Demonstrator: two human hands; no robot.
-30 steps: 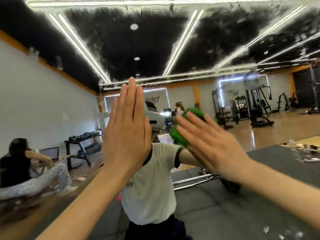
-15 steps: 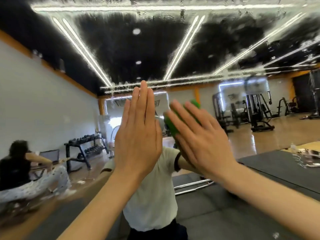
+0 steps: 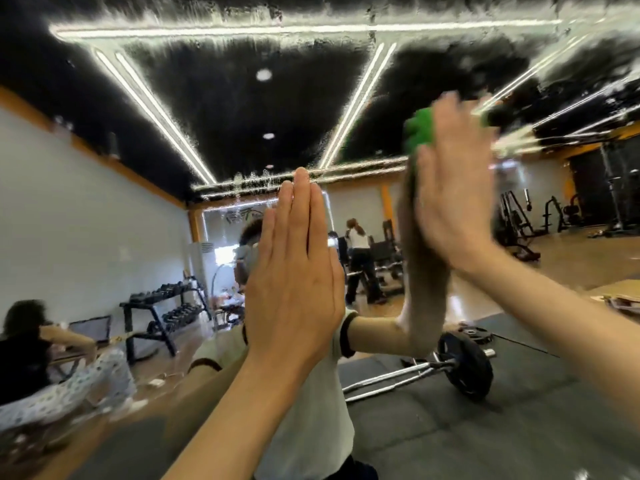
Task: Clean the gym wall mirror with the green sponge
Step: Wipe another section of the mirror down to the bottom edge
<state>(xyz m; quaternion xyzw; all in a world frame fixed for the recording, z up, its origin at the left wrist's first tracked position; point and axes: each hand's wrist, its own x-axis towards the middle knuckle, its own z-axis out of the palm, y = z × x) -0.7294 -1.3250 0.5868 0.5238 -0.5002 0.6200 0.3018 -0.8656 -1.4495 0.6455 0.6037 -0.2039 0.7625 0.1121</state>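
The gym wall mirror (image 3: 242, 109) fills the view, its upper part streaked with wet soapy smears. My left hand (image 3: 294, 271) lies flat against the glass at the centre, fingers straight and together. My right hand (image 3: 453, 188), blurred, presses the green sponge (image 3: 420, 129) onto the mirror at the upper right with straight fingers. Only the sponge's left edge shows past my fingers. My own reflection in a white shirt sits behind both hands.
The mirror reflects a dumbbell rack (image 3: 166, 306), a barbell with a plate (image 3: 467, 368) on dark mats, gym machines (image 3: 519, 220) at the right, a seated person (image 3: 31, 358) at the lower left and a standing person (image 3: 360, 258) further back.
My right hand has swept the sponge up and to the right across the glass. My left hand stays flat on the mirror. The view has tilted upward slightly.
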